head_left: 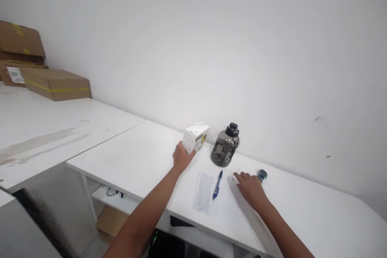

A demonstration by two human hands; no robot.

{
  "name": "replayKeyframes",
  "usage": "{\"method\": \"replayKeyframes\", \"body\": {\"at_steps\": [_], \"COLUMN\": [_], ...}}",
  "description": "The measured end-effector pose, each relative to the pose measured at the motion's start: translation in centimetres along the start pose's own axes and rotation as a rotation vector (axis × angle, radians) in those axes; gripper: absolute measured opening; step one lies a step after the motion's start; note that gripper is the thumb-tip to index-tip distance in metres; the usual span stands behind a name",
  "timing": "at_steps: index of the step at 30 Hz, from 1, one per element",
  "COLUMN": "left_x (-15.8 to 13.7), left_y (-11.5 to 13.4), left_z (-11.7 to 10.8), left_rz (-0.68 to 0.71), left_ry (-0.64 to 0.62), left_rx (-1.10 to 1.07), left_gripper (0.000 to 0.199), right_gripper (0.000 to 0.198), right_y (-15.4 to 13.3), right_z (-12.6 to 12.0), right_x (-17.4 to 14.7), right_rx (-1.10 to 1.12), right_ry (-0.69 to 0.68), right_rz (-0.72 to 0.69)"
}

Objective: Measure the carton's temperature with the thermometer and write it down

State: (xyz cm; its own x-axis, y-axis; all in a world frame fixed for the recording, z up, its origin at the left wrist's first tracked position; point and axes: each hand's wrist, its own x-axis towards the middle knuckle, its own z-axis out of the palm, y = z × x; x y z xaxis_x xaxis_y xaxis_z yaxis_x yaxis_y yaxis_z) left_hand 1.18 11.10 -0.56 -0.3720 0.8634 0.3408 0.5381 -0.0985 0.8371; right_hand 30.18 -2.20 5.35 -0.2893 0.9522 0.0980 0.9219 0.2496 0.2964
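My left hand (183,157) is closed around the lower front of a white box (193,139) with printed green and yellow on its right side. Palm down, my right hand (250,187) is low over the white table, fingers stretched out to the left. By its fingertips is something faint and pale that I cannot make out. Just behind that hand sits a small teal object (262,174), partly hidden by it. Between the hands are a handwritten sheet of paper (203,193), a blue pen (217,185) and a dark see-through jug (224,148) with a black cap.
The white table (127,157) runs along a white wall. Another white table (99,119) adjoins it on the left, with a taped cardboard box (60,84) and more cartons (21,40) at its back. Under the table, a shelf (116,199) holds cables, above another cardboard box (111,221).
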Motion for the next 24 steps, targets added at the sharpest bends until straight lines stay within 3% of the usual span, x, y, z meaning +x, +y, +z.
{"method": "replayKeyframes", "body": {"at_steps": [3, 5, 9, 11, 13, 15, 18, 21, 24], "left_x": [0.0, 0.0, 0.3, 0.4, 0.4, 0.4, 0.3, 0.4, 0.6], "left_y": [-0.1, -0.2, -0.6, -0.7, -0.8, -0.9, -1.0, -1.0, -1.0], "left_z": [-0.1, -0.2, -0.1, 0.0, 0.1, 0.2, 0.3, 0.4, 0.5], "left_rz": [0.008, 0.004, -0.001, -0.012, -0.025, -0.033, -0.030, -0.016, -0.053], "left_ry": [0.005, -0.016, -0.036, -0.032, -0.042, -0.043, 0.038, 0.147, 0.219], "left_rx": [-0.048, -0.070, -0.101, -0.109, -0.124, -0.162, -0.207, -0.172, -0.167], "left_gripper": [0.088, 0.098, 0.109, 0.110, 0.109, 0.110, 0.110, 0.101, 0.089], "right_gripper": [0.049, 0.043, 0.028, 0.026, 0.025, 0.031, 0.040, 0.043, 0.053], "right_y": [-3.0, -4.5, -4.7, -3.9, -3.2, -3.1, -3.8, -5.1, -5.9], "right_z": [0.3, 0.9, 2.1, 2.4, 2.4, 2.1, 2.2, 3.5, 4.9], "right_x": [1.9, 2.7, 3.3, 3.2, 2.8, 2.1, 1.2, 1.0, 1.5], "right_rx": [-0.042, -0.072, 0.035, 0.223, 0.511, 0.823, 1.132, 1.316, 1.479], "right_ry": [0.021, 0.023, 0.169, 0.358, 0.564, 0.661, 0.535, 0.383, 0.357], "right_rz": [-0.196, -0.291, -0.464, -0.347, -0.106, 0.134, 0.297, 0.300, 0.305]}}
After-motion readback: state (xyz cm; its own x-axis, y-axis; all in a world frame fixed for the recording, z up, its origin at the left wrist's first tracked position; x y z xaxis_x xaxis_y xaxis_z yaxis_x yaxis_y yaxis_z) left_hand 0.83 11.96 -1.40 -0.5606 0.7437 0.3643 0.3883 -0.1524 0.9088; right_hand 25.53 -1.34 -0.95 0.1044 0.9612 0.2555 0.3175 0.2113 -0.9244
